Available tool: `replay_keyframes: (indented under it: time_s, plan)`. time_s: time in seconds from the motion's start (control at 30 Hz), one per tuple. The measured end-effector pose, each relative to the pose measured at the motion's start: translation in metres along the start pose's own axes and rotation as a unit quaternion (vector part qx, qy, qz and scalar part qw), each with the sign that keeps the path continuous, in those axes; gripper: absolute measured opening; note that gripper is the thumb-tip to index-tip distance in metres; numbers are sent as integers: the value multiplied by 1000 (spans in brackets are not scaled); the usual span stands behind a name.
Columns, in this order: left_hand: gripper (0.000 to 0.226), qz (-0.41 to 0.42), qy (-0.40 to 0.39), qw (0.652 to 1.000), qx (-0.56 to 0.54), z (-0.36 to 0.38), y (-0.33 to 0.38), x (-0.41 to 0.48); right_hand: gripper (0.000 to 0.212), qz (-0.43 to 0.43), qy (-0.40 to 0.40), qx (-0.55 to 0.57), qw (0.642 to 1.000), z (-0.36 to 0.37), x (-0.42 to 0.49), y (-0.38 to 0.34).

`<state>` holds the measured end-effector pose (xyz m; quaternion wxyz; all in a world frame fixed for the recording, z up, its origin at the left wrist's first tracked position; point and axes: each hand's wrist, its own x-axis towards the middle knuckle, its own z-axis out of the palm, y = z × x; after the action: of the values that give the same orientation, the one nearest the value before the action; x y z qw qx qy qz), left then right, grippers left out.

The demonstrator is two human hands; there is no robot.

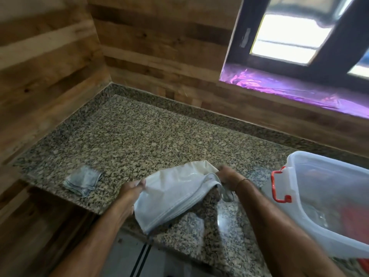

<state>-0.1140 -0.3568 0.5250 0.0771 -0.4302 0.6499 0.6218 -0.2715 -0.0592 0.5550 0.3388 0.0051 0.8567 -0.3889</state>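
A white cloth (173, 194) with a stitched hem hangs between my two hands just above the speckled granite counter (139, 140). My left hand (130, 191) pinches its left edge. My right hand (229, 174) grips the cloth's far right corner, where a grey strap or loop dangles. The cloth's lower corner droops past the counter's front edge.
A folded pale blue-grey cloth (83, 181) lies on the counter to the left. A clear plastic storage bin (327, 198) with a red latch stands at the right. Wooden walls enclose the counter at left and behind, and a window (289, 35) sits above right.
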Motion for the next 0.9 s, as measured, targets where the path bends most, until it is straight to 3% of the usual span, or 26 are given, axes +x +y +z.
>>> replay_keyframes:
  time_s: [0.13, 0.4, 0.5, 0.57, 0.7, 0.9]
  plan:
    - [30, 96, -18, 995, 11, 10, 60, -22, 10, -46, 32, 56, 997, -52, -26, -28]
    - [25, 267, -60, 962, -27, 102, 204, -116, 37, -162, 118, 132, 971, -217, -136, -61]
    - [27, 308, -97, 945, -53, 167, 232, -159, 22, -185, 170, 166, 954, -274, -183, -35]
    - [25, 337, -115, 932, -72, 215, 239, -180, 10, -190, 191, 179, 946, -309, -204, -7]
    - [26, 345, -128, 925, -90, 300, 225, -214, 12, -177, 264, 160, 934, -357, -222, 60]
    - [22, 396, -70, 912, -77, 374, 144, -240, 33, -194, 272, 319, 887, -355, -205, 159]
